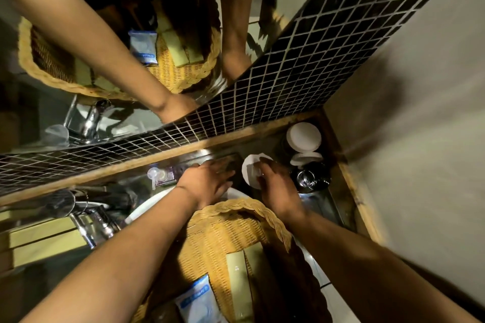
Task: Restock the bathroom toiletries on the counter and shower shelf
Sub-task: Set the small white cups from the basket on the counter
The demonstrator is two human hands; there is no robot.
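A wicker basket sits over the white sink, holding pale green boxes and a blue-and-white sachet. Beyond it, my left hand lies flat with fingers spread on the steel counter tray. My right hand rests on a white round paper-covered item, fingers curled over its top; whether it grips it is unclear. Further right stand white lids or coasters and a dark glass.
A clear pump dispenser stands left of my left hand. The chrome tap is at the left. A black mosaic tile strip and a mirror rise behind the counter. A plain wall closes the right side.
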